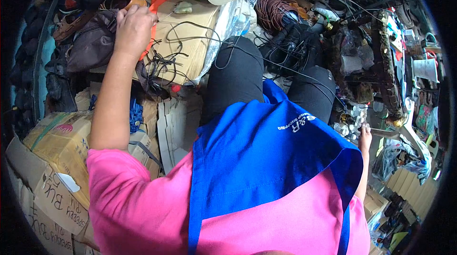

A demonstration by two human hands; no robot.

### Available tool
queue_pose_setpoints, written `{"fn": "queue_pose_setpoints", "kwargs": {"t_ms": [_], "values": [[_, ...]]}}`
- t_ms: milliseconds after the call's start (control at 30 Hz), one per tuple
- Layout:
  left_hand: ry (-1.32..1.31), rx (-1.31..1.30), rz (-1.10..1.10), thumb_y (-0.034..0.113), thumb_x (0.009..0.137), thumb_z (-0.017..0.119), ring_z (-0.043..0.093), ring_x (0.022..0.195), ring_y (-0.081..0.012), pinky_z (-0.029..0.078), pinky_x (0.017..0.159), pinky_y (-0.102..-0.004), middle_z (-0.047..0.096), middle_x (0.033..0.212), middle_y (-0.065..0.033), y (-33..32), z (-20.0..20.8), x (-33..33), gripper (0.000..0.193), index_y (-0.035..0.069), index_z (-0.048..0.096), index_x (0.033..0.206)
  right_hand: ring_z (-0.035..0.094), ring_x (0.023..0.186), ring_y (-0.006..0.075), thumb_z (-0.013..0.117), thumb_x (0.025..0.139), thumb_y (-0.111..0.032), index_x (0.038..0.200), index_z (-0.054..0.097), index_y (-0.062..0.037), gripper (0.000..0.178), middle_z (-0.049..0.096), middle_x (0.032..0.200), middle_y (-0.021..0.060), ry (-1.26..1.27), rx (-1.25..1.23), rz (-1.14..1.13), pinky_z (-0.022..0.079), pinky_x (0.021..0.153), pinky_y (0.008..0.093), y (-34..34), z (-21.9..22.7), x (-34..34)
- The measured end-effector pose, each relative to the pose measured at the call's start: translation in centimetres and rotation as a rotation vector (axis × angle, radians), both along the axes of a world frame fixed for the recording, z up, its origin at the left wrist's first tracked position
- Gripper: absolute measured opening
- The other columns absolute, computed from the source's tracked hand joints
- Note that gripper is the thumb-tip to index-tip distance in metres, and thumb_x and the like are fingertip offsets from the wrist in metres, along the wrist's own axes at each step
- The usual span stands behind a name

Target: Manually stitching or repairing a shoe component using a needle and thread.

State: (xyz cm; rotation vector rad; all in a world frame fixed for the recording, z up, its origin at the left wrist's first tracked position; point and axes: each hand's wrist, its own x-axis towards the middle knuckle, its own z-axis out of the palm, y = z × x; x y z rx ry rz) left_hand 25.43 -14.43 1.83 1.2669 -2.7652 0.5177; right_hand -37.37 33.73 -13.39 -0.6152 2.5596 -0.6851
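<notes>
My left hand [135, 31] is at the far left, knuckles up and fingers curled at the edge of a cardboard box [200, 19]. An orange strap [153, 36] runs along its right side. Whether the fingers grip the strap or something smaller is hidden. Right of the hand, a small pale lump [183, 7] lies on the box. Thin black cords [166, 62] tangle on the box, and one strand crosses both my knees toward the right. My right hand [365, 137] is low on the right, partly hidden by my apron, beside a pile of small whitish pieces [351, 119]. Its grip is unclear.
Brown shoes [71, 25] and a dark bag [93, 48] lie at the left, above stacked cartons [62, 136]. Black shoes [297, 40] and a coil of reddish-brown cord [271, 10] sit beyond my knees. A worn wooden frame [388, 64] stands right, near a white bucket [425, 69].
</notes>
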Motion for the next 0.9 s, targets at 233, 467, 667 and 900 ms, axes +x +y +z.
{"fn": "queue_pose_setpoints", "kwargs": {"t_ms": [233,467,667,900], "values": [[0.218,0.147,-0.012,0.016,0.077,0.063,0.054,0.096,-0.0235,0.038,0.086,-0.0397,0.06,0.094,-0.0059,0.7,-1.2,-2.4,0.018,0.012,0.068,0.094,0.058,0.086,0.0163,0.057,0.087,-0.041,0.103,0.064,0.0034,0.048,0.065,0.096,0.0117,-0.016,0.147,-0.173,0.042,0.078,0.0291,0.3,1.0,0.6],[0.296,0.313,-0.349,0.011,0.075,0.063,0.054,0.096,-0.0265,0.041,0.088,-0.0392,0.056,0.1,-0.0064,1.2,-4.2,-7.7,0.021,0.01,0.064,0.097,0.063,0.072,0.0224,0.061,0.082,-0.038,0.096,0.068,-0.0022,0.039,0.067,0.079,0.0136,-0.004,0.367,0.197,0.046,0.069,0.0324,-1.7,0.6,2.1],[0.41,0.404,-0.343,0.011,0.077,0.062,0.058,0.084,-0.0229,0.044,0.08,-0.0351,0.06,0.08,-0.0062,0.6,-2.1,-6.9,0.014,0.003,0.06,0.089,0.059,0.102,0.025,0.065,0.079,-0.031,0.116,0.059,-0.0085,0.044,0.059,0.114,0.0139,0.446,0.566,0.402,0.046,0.084,0.0345,-14.9,10.6,12.8],[0.823,0.843,-0.274,0.007,0.084,0.059,0.054,0.077,-0.0077,0.044,0.072,-0.0231,0.061,0.08,-0.0029,3.3,3.0,-8.8,0.013,-0.004,0.059,0.09,0.047,0.117,0.0222,0.066,0.081,-0.025,0.124,0.052,-0.0051,0.049,0.053,0.123,0.0119,-0.072,-0.362,0.9,0.034,0.1,0.0333,-28.1,12.5,24.3]]}}
